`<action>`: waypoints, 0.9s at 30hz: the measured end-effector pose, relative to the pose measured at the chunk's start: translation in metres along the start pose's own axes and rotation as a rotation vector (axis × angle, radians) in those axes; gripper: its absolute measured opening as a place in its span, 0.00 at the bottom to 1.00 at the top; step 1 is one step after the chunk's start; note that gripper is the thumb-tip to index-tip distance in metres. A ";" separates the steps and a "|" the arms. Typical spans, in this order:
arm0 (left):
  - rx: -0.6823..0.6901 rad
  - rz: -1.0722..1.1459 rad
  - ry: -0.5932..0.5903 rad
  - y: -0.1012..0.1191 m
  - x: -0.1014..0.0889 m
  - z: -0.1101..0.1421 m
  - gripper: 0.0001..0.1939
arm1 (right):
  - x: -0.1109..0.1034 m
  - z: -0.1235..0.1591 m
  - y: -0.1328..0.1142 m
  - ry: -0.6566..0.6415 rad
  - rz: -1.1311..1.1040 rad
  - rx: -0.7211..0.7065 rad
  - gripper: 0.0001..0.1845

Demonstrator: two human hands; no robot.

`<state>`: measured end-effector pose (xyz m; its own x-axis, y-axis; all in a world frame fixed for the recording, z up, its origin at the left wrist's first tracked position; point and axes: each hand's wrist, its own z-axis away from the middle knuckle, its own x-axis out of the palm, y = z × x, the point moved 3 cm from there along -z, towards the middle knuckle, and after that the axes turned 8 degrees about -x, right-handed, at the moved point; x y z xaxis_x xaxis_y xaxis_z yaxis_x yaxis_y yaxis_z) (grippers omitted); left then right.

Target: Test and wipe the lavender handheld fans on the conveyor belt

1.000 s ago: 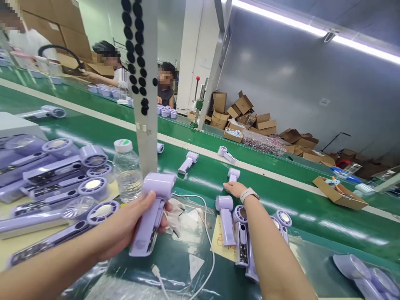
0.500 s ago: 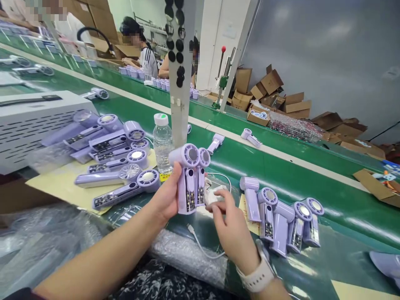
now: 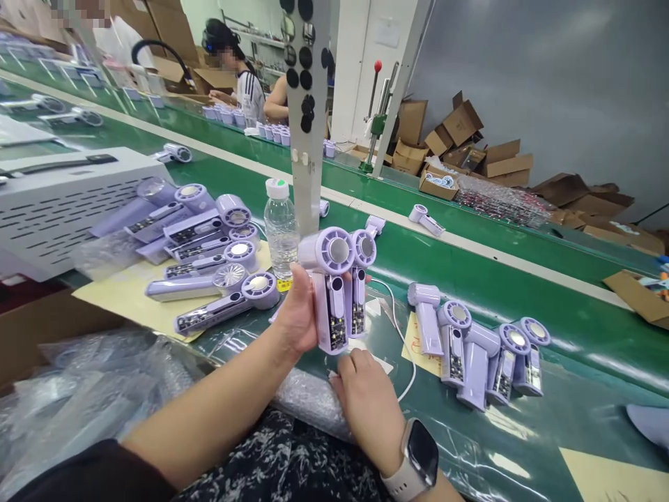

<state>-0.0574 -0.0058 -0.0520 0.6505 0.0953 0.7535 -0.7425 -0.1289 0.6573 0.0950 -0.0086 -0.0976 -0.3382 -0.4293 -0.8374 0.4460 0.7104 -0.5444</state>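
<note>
Two lilac handheld fans, a front one (image 3: 333,296) and one behind it (image 3: 359,293), stand upright side by side in my left hand (image 3: 297,314). Both handles lack a cover on the side towards me, so circuit boards show. My right hand (image 3: 368,401) is just below them, its fingers curled together around the end of a white charging cable (image 3: 414,348); a small white bit shows at the fingertips, mostly hidden. The cable loops up to the right behind the fans.
More lilac fans (image 3: 224,310) lie left on yellow paper; another group (image 3: 475,355) lies right. A water bottle (image 3: 281,230) stands beside a metal post (image 3: 306,167). A white slotted case (image 3: 63,216) sits left. Behind the green conveyor (image 3: 496,230), people work and cardboard boxes (image 3: 460,122) are piled.
My right hand has come down and left from the white object beside the fans, closing at the cable's end. The fans in my left hand have shifted slightly right and turned a little.
</note>
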 end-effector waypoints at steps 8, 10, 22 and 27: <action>0.047 -0.023 0.017 -0.009 0.019 -0.003 0.37 | -0.020 0.019 0.007 0.154 -0.890 0.074 0.10; 0.055 -0.018 0.023 -0.010 0.026 -0.003 0.37 | -0.025 0.020 0.001 0.223 -0.886 0.060 0.14; 0.071 -0.033 -0.032 -0.025 0.034 0.001 0.37 | -0.005 0.028 -0.016 0.362 -1.077 0.107 0.25; 0.047 0.131 0.022 -0.021 0.037 0.005 0.36 | -0.019 0.029 -0.016 0.433 -0.737 -0.137 0.18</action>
<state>-0.0174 -0.0046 -0.0380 0.5442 0.0959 0.8335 -0.8125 -0.1874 0.5521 0.1181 -0.0286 -0.0745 -0.8002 -0.5766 -0.1652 -0.1062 0.4073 -0.9071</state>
